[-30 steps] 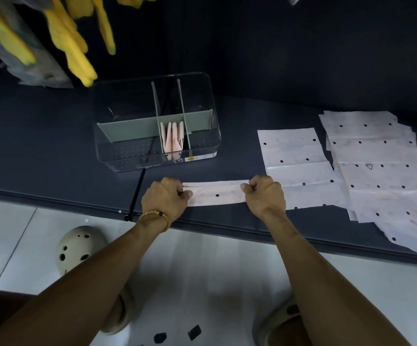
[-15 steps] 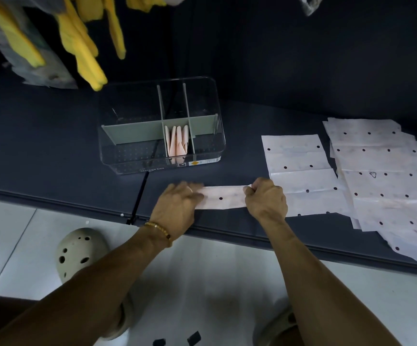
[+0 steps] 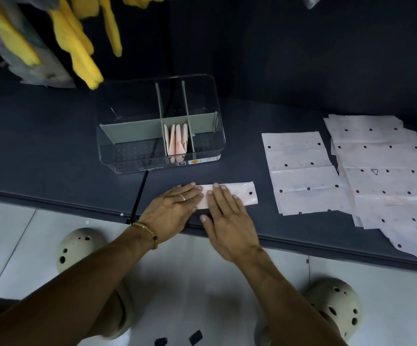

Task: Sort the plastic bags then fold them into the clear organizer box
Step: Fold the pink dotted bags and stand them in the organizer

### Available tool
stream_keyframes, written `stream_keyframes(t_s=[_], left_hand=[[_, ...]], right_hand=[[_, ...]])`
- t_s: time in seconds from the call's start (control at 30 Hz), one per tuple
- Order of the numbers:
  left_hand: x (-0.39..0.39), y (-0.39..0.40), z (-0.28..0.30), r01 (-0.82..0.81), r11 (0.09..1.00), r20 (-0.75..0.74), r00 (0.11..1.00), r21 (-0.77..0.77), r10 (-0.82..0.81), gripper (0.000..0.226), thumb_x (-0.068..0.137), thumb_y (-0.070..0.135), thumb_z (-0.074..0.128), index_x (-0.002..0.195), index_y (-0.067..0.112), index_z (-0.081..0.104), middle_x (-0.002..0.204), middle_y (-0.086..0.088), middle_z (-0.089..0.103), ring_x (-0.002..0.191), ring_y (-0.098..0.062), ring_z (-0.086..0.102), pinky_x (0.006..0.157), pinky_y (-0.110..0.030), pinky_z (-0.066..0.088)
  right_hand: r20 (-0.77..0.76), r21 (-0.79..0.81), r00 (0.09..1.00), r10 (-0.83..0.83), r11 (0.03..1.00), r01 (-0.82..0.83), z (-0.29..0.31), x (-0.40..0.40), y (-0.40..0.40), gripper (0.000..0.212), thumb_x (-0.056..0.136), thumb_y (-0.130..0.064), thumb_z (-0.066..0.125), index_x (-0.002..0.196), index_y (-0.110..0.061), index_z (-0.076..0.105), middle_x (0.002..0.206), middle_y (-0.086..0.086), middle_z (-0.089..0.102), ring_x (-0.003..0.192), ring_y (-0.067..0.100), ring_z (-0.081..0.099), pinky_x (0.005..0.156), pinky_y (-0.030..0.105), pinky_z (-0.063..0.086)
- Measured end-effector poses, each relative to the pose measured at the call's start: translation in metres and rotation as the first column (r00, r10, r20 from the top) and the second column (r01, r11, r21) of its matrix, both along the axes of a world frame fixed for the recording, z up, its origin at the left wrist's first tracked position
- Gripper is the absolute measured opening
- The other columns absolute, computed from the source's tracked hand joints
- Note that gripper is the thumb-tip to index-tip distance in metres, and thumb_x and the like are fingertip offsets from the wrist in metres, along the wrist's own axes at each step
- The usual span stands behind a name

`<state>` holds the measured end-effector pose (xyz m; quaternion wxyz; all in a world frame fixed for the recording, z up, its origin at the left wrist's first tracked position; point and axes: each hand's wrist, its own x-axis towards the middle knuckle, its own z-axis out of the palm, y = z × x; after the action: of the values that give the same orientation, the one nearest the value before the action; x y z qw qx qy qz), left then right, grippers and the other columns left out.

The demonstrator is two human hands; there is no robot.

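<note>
A pale pink plastic bag with black dots lies folded into a narrow strip near the front edge of the dark table. My left hand lies flat on its left end, fingers spread. My right hand presses flat on the strip's middle, beside the left hand. The strip's right end sticks out uncovered. Behind the hands stands the clear organizer box with grey dividers. Several folded pink bags stand upright in its middle front compartment.
One unfolded dotted bag lies flat to the right, and a stack of several more lies further right. Yellow and grey items hang at the top left. A black strap runs over the table edge. Beige clogs stand on the white floor.
Both hands went from pinching the strip's ends to lying flat on it. The right hand moved left toward the middle, and the strip's right end now shows.
</note>
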<state>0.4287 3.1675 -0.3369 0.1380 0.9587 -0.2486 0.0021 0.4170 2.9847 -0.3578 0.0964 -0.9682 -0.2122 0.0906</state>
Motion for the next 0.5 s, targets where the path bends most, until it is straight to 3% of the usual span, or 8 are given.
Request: stream_keyframes(t_s=[0.1,0.2,0.3,0.37,0.43,0.5], left_hand=[[0.001,0.001,-0.003,0.002,1.000,-0.031,1.000,0.020,-0.002,0.039,0.093,0.013,0.057,0.132,0.006,0.054,0.141,-0.007,0.049,0.134,-0.024,0.041,0.114,-0.040,0.024],[0.001,0.002,-0.008,-0.016,0.999,-0.055,0.998,0.033,0.018,0.042,0.098,0.019,0.048,0.139,0.011,0.047,0.147,-0.002,0.040,0.140,-0.018,0.032,0.117,-0.033,0.015],[0.000,-0.001,-0.005,-0.041,0.999,-0.037,0.998,0.033,0.043,0.039,0.093,0.018,0.056,0.131,0.010,0.056,0.140,-0.004,0.050,0.134,-0.021,0.042,0.113,-0.040,0.028],[-0.006,-0.005,-0.001,-0.059,0.997,0.005,0.998,0.050,0.059,0.035,0.087,0.018,0.065,0.121,0.008,0.064,0.131,-0.007,0.059,0.124,-0.024,0.054,0.103,-0.044,0.041],[-0.016,-0.005,-0.001,-0.059,0.996,0.062,0.997,0.073,0.054,0.034,0.086,0.027,0.062,0.113,0.008,0.068,0.122,-0.009,0.065,0.112,-0.027,0.061,0.093,-0.042,0.049],[-0.031,-0.003,-0.002,-0.030,0.992,0.050,0.998,0.121,0.025,0.046,0.085,0.043,0.053,0.112,0.009,0.067,0.117,-0.009,0.064,0.101,-0.028,0.061,0.084,-0.038,0.052]], right_hand=[[0.007,-0.089,0.997,-0.073,0.993,0.074,-0.002,0.011,-0.036,0.067,0.099,-0.050,0.016,0.153,-0.014,-0.003,0.161,0.003,-0.008,0.148,0.017,-0.010,0.117,0.033,-0.010],[0.026,-0.109,0.991,-0.133,0.985,0.135,-0.001,0.015,-0.065,0.067,0.100,-0.048,0.022,0.153,-0.012,0.002,0.161,0.005,-0.003,0.149,0.019,-0.004,0.120,0.036,-0.002],[0.025,-0.099,0.986,-0.167,0.981,0.169,0.004,0.016,-0.066,0.067,0.100,-0.044,0.030,0.153,-0.009,0.010,0.161,0.009,0.004,0.149,0.023,0.002,0.121,0.039,0.004],[0.083,-0.054,0.977,-0.196,0.978,0.201,0.012,0.012,-0.058,0.063,0.097,-0.037,0.045,0.148,-0.004,0.029,0.156,0.016,0.024,0.145,0.032,0.021,0.118,0.044,0.022],[0.169,-0.024,0.973,-0.158,0.986,0.164,0.016,0.004,-0.049,0.049,0.090,-0.030,0.057,0.132,-0.006,0.051,0.137,0.016,0.049,0.125,0.034,0.048,0.100,0.045,0.043],[0.197,-0.001,0.976,-0.098,0.995,0.101,0.016,-0.004,-0.042,0.036,0.086,-0.026,0.061,0.118,-0.009,0.061,0.121,0.011,0.058,0.106,0.029,0.057,0.087,0.043,0.048]])
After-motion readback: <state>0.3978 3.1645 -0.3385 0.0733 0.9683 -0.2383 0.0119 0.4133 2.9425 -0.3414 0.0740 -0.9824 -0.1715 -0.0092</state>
